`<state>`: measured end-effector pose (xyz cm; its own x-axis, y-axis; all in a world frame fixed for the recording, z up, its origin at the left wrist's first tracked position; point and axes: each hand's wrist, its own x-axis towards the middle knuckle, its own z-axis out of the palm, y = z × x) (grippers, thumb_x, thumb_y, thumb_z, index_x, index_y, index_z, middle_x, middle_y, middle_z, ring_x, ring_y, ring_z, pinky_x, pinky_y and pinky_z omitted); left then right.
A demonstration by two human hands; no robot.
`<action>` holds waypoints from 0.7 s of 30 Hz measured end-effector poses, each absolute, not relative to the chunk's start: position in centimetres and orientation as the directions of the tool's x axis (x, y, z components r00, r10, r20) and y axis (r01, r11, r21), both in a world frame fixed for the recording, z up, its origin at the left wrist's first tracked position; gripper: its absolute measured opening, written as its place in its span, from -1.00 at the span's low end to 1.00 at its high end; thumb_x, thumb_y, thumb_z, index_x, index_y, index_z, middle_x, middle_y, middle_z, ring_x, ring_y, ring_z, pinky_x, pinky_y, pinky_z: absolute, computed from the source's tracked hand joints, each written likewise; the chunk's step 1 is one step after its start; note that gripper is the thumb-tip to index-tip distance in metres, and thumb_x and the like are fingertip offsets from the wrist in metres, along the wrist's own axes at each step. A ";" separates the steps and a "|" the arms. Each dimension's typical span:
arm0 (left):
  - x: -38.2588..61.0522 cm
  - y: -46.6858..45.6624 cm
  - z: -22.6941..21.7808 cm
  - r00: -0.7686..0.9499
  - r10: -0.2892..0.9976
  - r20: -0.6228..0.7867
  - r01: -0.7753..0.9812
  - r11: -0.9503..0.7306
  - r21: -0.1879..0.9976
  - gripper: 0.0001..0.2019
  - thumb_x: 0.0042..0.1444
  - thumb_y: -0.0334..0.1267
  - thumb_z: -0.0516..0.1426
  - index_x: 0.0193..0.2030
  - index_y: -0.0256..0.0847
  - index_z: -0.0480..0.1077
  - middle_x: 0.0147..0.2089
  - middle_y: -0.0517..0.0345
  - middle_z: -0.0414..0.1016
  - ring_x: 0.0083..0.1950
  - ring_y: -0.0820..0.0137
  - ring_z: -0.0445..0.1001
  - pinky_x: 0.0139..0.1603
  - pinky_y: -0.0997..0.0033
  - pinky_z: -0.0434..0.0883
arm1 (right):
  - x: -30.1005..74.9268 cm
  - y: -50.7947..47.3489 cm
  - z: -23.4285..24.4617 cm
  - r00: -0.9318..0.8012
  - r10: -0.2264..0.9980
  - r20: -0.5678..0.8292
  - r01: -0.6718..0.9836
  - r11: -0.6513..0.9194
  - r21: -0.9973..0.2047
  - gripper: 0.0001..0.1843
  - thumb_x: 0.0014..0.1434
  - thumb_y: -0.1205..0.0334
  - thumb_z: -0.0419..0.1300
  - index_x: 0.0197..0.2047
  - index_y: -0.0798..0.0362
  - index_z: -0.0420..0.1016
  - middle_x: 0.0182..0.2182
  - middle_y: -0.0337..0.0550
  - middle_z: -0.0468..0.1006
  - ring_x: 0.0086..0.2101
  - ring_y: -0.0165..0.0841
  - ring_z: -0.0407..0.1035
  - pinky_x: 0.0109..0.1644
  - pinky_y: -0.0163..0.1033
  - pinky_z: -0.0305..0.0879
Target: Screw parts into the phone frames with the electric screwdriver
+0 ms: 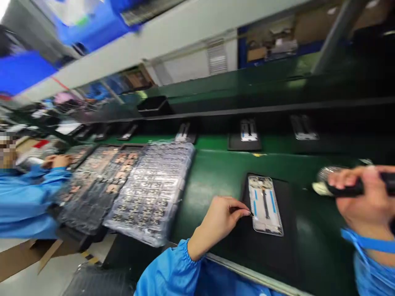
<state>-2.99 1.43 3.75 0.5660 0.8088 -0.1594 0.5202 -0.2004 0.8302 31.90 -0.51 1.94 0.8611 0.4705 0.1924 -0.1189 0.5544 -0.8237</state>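
A phone frame point(266, 205) with a white inside, blue strips and a dark flex cable lies on a black mat point(290, 246). At its left edge my left hand point(217, 220) pinches a tiny dark part point(251, 213), too small to identify. My right hand point(367, 189), with a blue band at the wrist, is closed around a black-handled tool point(354, 188) to the right of the frame, apart from it. Blur hides what kind of tool it is. Beside the tool's end are a pale piece point(321, 189) and a clear, round thing point(330, 172).
Clear plastic trays point(154, 185) full of small parts stand left, beside dark trays point(101, 181) with copper-coloured pieces. A co-worker's hands point(58, 161) are at the far left. More phone frames point(248, 130) sit along the green line behind. A black bin point(154, 106) stands farther back.
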 end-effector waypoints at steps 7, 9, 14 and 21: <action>2.5 0.3 1.8 0.734 0.660 -0.163 0.513 -0.380 0.769 -0.92 0.52 -0.20 0.54 0.05 0.07 0.95 -0.04 0.06 0.94 0.22 0.01 0.74 0.41 -0.05 0.59 | 31.6 -0.9 2.1 0.786 0.525 0.327 -0.048 0.579 -0.814 -0.46 0.18 -0.06 0.75 -0.21 -0.12 0.46 -0.57 -0.45 0.43 -0.60 -0.40 0.30 -0.47 -0.21 0.36; 2.8 0.5 1.5 0.723 0.657 -0.214 0.558 -0.372 0.742 -0.91 0.50 -0.20 0.56 0.06 0.10 0.95 -0.04 0.06 0.94 0.22 -0.01 0.71 0.41 -0.10 0.56 | 31.2 -0.8 2.4 0.780 0.533 0.328 -0.053 0.579 -0.814 -0.45 0.22 -0.09 0.76 -0.20 -0.11 0.47 -0.57 -0.45 0.43 -0.60 -0.39 0.31 -0.47 -0.20 0.37; 2.3 0.9 0.6 0.736 0.633 -0.241 0.548 -0.347 0.761 -0.88 0.47 -0.23 0.58 0.04 0.16 0.95 -0.02 0.09 0.94 0.21 0.02 0.69 0.41 -0.11 0.51 | 30.9 -1.0 2.5 0.767 0.548 0.334 -0.056 0.576 -0.816 -0.46 0.30 -0.13 0.75 -0.18 -0.12 0.49 -0.54 -0.45 0.46 -0.59 -0.36 0.34 -0.46 -0.18 0.40; 1.8 0.3 -0.6 0.737 0.656 -0.162 0.506 -0.378 0.775 -0.91 0.49 -0.16 0.57 0.05 0.17 0.96 -0.08 0.05 0.92 0.12 0.01 0.69 0.34 -0.17 0.55 | 31.0 -1.1 2.3 0.765 0.552 0.331 -0.055 0.568 -0.821 -0.48 0.33 -0.13 0.73 -0.16 -0.13 0.49 -0.53 -0.45 0.46 -0.59 -0.34 0.36 -0.48 -0.17 0.40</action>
<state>1.83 0.29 -0.58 0.7371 0.6561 -0.1618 0.5064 -0.3778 0.7751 30.98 -1.08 2.27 0.7653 0.5519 0.3311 -0.0548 0.5685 -0.8209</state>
